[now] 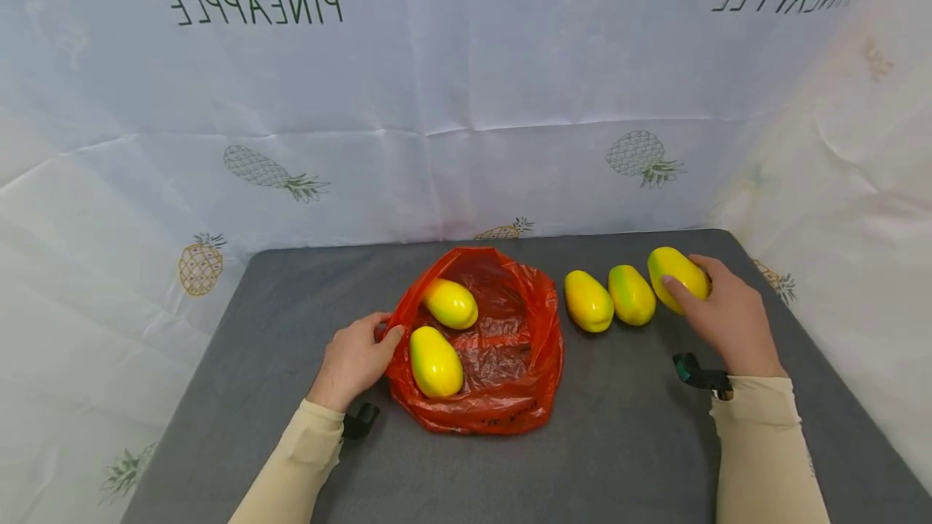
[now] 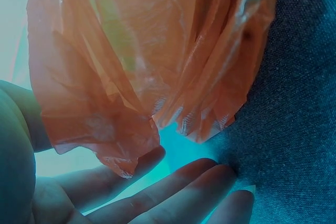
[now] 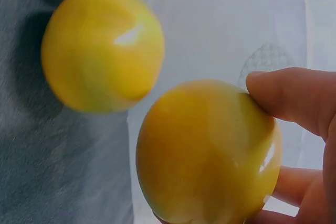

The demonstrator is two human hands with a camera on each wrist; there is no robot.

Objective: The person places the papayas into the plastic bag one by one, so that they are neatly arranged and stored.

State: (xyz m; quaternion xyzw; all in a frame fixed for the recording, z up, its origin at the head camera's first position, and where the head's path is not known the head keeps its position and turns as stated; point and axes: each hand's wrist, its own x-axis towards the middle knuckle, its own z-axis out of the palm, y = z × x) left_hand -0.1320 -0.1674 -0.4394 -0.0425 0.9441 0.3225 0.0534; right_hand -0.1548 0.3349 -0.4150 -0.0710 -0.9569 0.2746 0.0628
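Red plastic is forming a crumpled bag (image 1: 544,338), which is sitting open near the middle of the grey worktop (image 1: 619,435). At its left rim, the left hand (image 1: 355,359) is pinching the edge, its other fingers extending loosely along the outside, probably because such thin film is offering little stiffness and the pinch is steadying the mouth. Two yellow fruits are lying inside, toward the left: the far fruit (image 1: 451,303) and the near fruit (image 1: 436,362); their weight is likely helping to anchor the base. Right of the bag, the outer fruit (image 1: 588,301) and the middle fruit (image 1: 632,295) are resting side by side on the worktop, conveniently lying between both hands. Beyond them, the right hand (image 1: 731,315) is gripping the held fruit (image 1: 676,275) between thumb and fingers, seemingly because its smooth, rounded skin is demanding pressure from opposite sides. That fruit is apparently hanging clear of the worktop. Behind everything, pineapple-printed cloth (image 1: 510,63) is hanging.
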